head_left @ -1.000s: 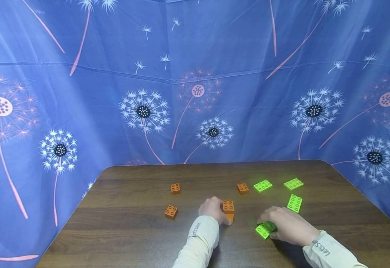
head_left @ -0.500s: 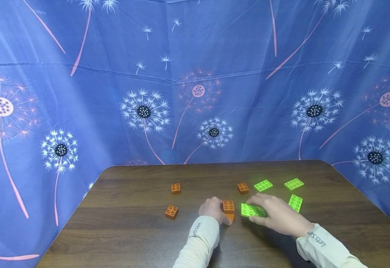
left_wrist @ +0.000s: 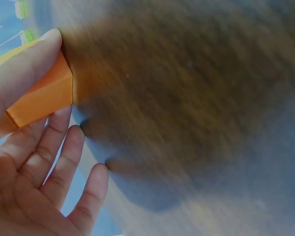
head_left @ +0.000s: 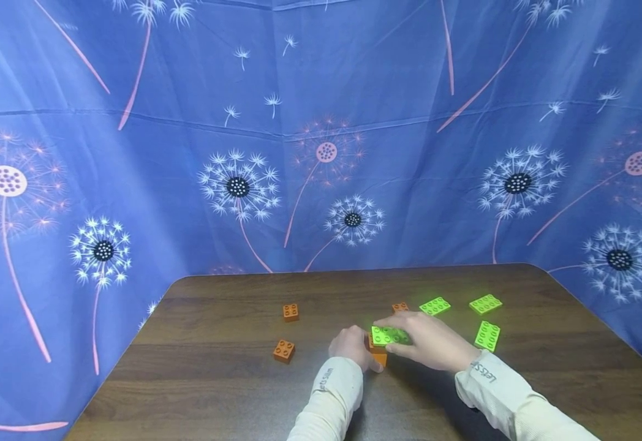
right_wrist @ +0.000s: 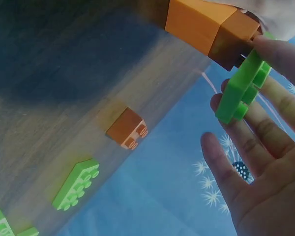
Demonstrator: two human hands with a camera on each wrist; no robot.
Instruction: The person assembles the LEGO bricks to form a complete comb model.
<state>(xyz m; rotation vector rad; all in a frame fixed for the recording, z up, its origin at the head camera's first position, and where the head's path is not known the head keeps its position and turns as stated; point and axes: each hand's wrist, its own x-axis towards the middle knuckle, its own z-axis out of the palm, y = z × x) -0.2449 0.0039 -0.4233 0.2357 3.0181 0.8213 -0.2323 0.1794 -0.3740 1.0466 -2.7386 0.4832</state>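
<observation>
My left hand [head_left: 348, 346] grips a two-brick stack on the table, its thumb against the light orange brick [left_wrist: 44, 96] at the bottom. A darker orange brick [right_wrist: 234, 37] sits on top of that one. My right hand [head_left: 432, 340] pinches a lime green brick [right_wrist: 240, 88], eight-studded like the others of its colour, between thumb and fingers. It overlaps the stack's top in the head view and juts out to the right. In the right wrist view it lies close over the darker brick's studs; whether it is pressed onto them I cannot tell.
Two loose orange bricks [head_left: 284, 351] [head_left: 290, 312] lie left of the stack. Another orange brick [right_wrist: 126, 129] lies behind my right hand. Three lime green bricks [head_left: 487, 335] [head_left: 485, 304] [head_left: 435, 306] rest toward the right back. A blue patterned cloth [head_left: 321, 79] hangs behind the wooden table [head_left: 200, 380].
My right hand has lifted the green brick from the table and carried it left and away from me, to above the stack. My left hand has stayed on the stack.
</observation>
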